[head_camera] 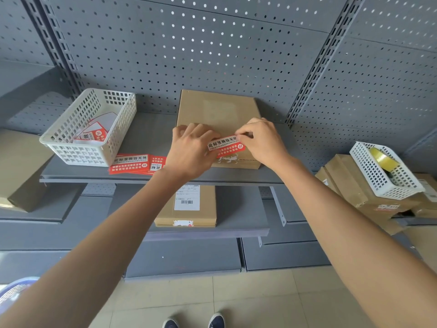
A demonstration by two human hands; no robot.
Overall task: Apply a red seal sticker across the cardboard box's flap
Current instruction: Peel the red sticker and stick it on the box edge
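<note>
A flat brown cardboard box lies on the grey shelf, its flap edge toward me. A red and white seal sticker is held over the box's near edge. My left hand pinches the sticker's left end and my right hand pinches its right end. Below the sticker, torn white residue shows on the box front. I cannot tell whether the sticker touches the cardboard.
Loose red stickers lie on the shelf left of the box, beside a white basket holding more. A labelled box sits on the lower shelf. At right, stacked boxes carry a white basket with a tape roll.
</note>
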